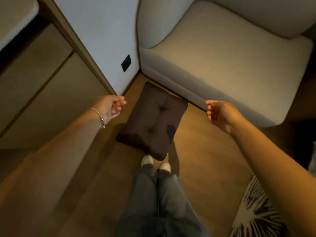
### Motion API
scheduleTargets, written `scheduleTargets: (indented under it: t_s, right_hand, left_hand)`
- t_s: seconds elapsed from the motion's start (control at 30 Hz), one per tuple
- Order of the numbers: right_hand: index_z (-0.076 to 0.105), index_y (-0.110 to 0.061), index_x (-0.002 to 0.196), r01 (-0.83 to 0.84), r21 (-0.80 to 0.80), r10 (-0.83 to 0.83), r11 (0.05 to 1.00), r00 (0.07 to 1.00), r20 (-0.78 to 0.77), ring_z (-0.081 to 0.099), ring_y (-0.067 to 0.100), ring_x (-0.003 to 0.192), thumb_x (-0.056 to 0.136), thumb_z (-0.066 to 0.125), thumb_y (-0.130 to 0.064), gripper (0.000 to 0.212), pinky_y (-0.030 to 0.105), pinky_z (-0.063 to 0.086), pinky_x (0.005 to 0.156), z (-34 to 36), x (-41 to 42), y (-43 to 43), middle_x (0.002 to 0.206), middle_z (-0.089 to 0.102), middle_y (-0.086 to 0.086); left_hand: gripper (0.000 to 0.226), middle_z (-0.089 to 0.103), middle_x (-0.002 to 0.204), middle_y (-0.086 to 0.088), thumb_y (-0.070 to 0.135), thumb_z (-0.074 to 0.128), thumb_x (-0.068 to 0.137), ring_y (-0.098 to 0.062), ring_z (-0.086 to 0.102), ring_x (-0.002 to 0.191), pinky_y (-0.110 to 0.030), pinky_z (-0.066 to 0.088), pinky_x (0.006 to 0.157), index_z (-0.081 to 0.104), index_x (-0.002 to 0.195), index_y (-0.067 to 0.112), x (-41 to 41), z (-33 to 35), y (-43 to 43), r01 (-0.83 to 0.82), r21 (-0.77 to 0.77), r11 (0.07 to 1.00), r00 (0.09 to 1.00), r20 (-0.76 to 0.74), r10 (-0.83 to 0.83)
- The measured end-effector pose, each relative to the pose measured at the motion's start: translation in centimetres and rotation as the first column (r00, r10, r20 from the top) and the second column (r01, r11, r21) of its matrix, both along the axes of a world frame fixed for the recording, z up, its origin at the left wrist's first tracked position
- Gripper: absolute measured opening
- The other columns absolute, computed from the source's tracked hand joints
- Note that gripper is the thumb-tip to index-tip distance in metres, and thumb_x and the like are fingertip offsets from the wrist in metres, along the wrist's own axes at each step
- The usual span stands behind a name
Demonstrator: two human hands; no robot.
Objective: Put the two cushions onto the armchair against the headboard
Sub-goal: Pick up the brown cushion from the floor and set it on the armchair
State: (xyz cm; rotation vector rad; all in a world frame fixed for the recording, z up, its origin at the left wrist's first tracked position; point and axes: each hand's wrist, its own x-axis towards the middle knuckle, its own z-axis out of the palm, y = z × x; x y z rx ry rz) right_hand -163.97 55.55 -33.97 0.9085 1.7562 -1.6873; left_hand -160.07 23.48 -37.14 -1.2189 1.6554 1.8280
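Observation:
A dark brown tufted cushion (152,120) lies flat on the wooden floor just in front of my feet. Its far corner reaches under the front edge of a pale grey armchair (227,53), which fills the upper right. The armchair's seat holds nothing. My left hand (111,107), with a silver bracelet on the wrist, hovers above the cushion's left side, fingers apart and curled, holding nothing. My right hand (217,112) hovers to the right of the cushion, over the armchair's front edge, also empty with fingers loosely curled. A second cushion is not clearly in view.
A white wall panel (106,40) with a dark socket plate (126,63) stands left of the armchair. Wooden cabinet fronts (42,86) run along the left. A black-and-white patterned fabric (256,211) lies at the lower right. My legs and white shoes (153,162) stand by the cushion.

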Motion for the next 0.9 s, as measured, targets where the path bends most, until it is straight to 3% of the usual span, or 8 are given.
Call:
scheduleTargets:
  t_s: [0.2,0.4,0.53,0.6,0.67,0.73,0.77,0.9]
  right_hand:
    - [0.052,-0.017,0.078,-0.014,0.089,-0.004,0.996,0.98,0.197,0.045,0.008,0.051,0.094,0.035,-0.008,0.026,0.015,0.037,0.044,-13.0,0.2,1.2,0.064,0.044,-0.002]
    - [0.051,-0.016,0.075,-0.025,0.117,-0.016,0.993,0.94,0.342,0.05,0.006,0.044,0.095,0.037,-0.009,0.025,0.016,0.038,0.042,-29.6,2.5,2.1,0.067,0.047,0.0]
    - [0.053,-0.016,0.08,-0.079,0.139,0.017,0.987,0.916,0.4,0.052,0.011,0.055,0.093,0.04,-0.01,0.02,0.02,0.042,0.049,-41.5,3.4,1.9,0.072,0.053,0.002]
    - [0.054,-0.016,0.082,-0.086,0.152,0.017,0.985,0.915,0.403,0.051,0.014,0.062,0.093,0.04,-0.01,0.019,0.023,0.042,0.056,-47.2,3.2,1.8,0.075,0.055,0.003]
    - [0.053,-0.016,0.082,-0.098,0.161,0.029,0.982,0.924,0.382,0.051,0.015,0.066,0.094,0.042,-0.012,0.017,0.025,0.043,0.061,-52.6,2.3,1.5,0.079,0.056,0.003]
    - [0.054,-0.016,0.083,-0.113,0.185,0.041,0.976,0.935,0.353,0.052,0.016,0.072,0.094,0.045,-0.019,0.015,0.03,0.044,0.071,-57.6,1.3,1.1,0.082,0.055,0.002]
    - [0.055,-0.014,0.087,-0.125,0.201,0.052,0.971,0.941,0.335,0.052,0.017,0.076,0.094,0.047,-0.023,0.014,0.033,0.044,0.077,-59.6,0.8,0.9,0.083,0.054,0.0]
    - [0.051,-0.013,0.108,-0.12,0.197,0.072,0.973,0.969,0.235,0.051,0.021,0.1,0.088,0.054,-0.042,0.035,0.039,0.039,0.088,-65.2,-0.7,0.7,0.103,0.056,0.0]
  left_hand:
    - [0.024,0.062,0.046,0.014,0.017,0.041,0.092,-0.003,0.046,0.056,-0.029,0.036,0.086,0.051,0.071,0.022,0.6,-14.0,0.1,-0.09,-0.054,0.995,0.975,0.197,0.099]
    - [0.02,0.055,0.033,0.02,0.022,0.042,0.093,0.009,0.053,0.034,-0.021,0.031,0.063,0.047,0.074,0.025,2.7,-30.6,0.7,-0.096,-0.086,0.992,0.943,0.31,0.118]
    - [0.016,0.065,0.059,0.011,0.022,0.039,0.095,0.002,0.059,0.051,-0.019,0.032,0.059,0.048,0.081,0.024,3.2,-41.7,0.3,-0.062,-0.11,0.992,0.945,0.315,0.094]
    - [0.016,0.063,0.067,0.005,0.016,0.038,0.096,-0.004,0.058,0.059,-0.01,0.04,0.051,0.052,0.102,0.014,2.5,-46.6,-0.3,-0.012,-0.139,0.99,0.948,0.312,0.055]
    - [0.027,0.06,0.083,-0.001,0.01,0.039,0.095,-0.011,0.059,0.077,-0.012,0.047,0.069,0.053,0.117,0.002,1.6,-51.7,-1.4,0.036,-0.192,0.981,0.954,0.3,0.024]
    - [0.016,0.056,0.094,-0.012,0.011,0.048,0.09,-0.024,0.056,0.095,-0.033,0.044,0.089,0.062,0.092,0.004,1.3,-55.9,-2.7,0.1,-0.34,0.935,0.96,0.28,-0.001]
    - [0.013,0.056,0.095,-0.015,0.014,0.053,0.087,-0.026,0.055,0.097,-0.035,0.042,0.089,0.062,0.084,0.005,1.3,-57.4,-3.3,0.094,-0.421,0.902,0.966,0.259,0.021]
    - [0.034,0.061,0.116,-0.018,0.024,0.055,0.085,-0.032,0.055,0.11,-0.034,0.04,0.094,0.061,0.111,0.003,0.5,-61.9,-5.5,0.034,-0.545,0.838,0.972,0.213,0.099]
